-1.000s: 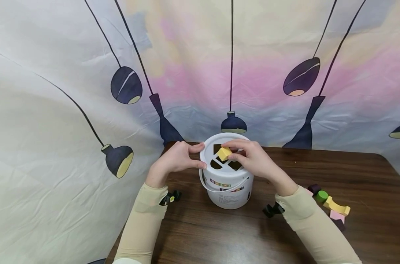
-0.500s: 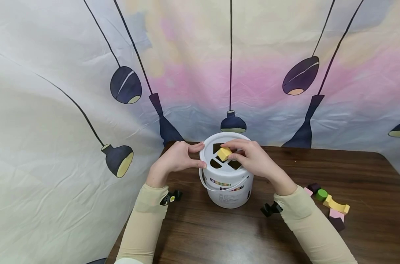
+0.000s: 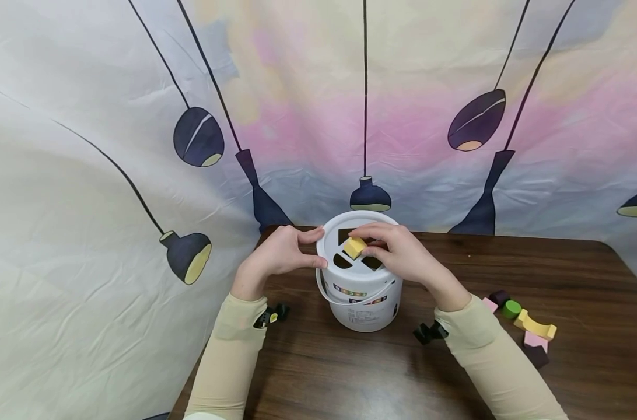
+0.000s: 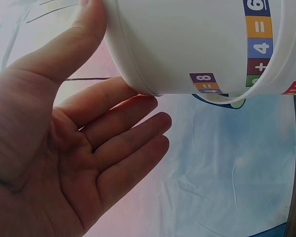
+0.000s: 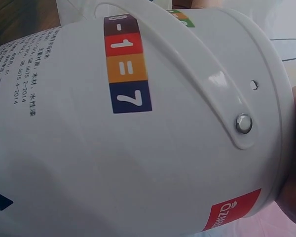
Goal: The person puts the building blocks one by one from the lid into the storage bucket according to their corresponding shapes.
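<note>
A white bucket (image 3: 363,318) stands upright on the table, its lid (image 3: 331,233) cut with several shaped holes. My right hand (image 3: 394,248) pinches a small yellow block (image 3: 354,247) between thumb and fingers over the middle hole of the lid. At the lid's left edge, the thumb and index finger of my left hand (image 3: 287,251) touch the rim, spread apart. In the left wrist view, the other fingers (image 4: 133,148) reach out nearly straight, off the bucket. The right wrist view shows the bucket's side (image 5: 177,163), with the block hidden.
Right of the bucket lie a yellow arch block (image 3: 535,325), a green cylinder (image 3: 511,309), a dark pentagonal block (image 3: 536,355), another dark block (image 3: 500,298) and two pink blocks. The bucket's handle (image 3: 326,294) hangs down in front. A printed curtain (image 3: 308,116) rises behind the table.
The yellow block has shifted very slightly and sits a touch lower at the lid's middle hole, still pinched by the right hand. The left hand keeps its place at the rim.
</note>
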